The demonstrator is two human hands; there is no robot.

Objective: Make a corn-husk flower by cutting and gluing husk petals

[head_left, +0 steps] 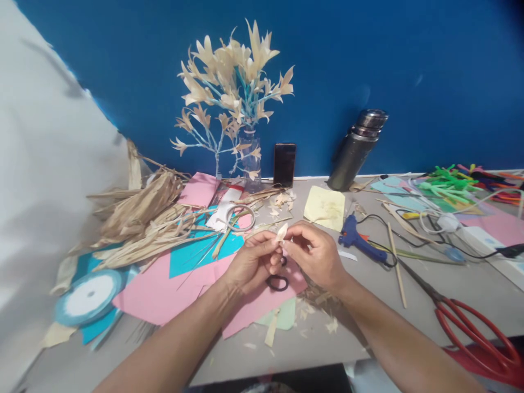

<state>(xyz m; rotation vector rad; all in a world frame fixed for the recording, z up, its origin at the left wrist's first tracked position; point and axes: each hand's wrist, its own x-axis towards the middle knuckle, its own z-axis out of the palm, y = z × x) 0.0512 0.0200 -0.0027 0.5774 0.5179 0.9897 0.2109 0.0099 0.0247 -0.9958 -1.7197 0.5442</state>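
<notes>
My left hand (256,259) and my right hand (315,254) meet over the middle of the table. Between their fingertips is a small cream petal (281,233), cut from what looks like dried husk. Both hands are closed in a pinch on it. Under them, black-handled scissors (277,283) lie on a pink paper sheet (164,289), their blades hidden by my hands. Behind stands a clear bottle (250,150) with a bunch of cream husk flowers (233,71) on light blue stems.
Dried corn husks (143,207) and a blue ribbon spool (90,297) lie at left. On the right are a blue glue gun (362,243), a wooden stick (396,267), red-handled shears (470,327) and a power strip (491,254). A phone (284,165) and a flask (357,150) lean against the wall.
</notes>
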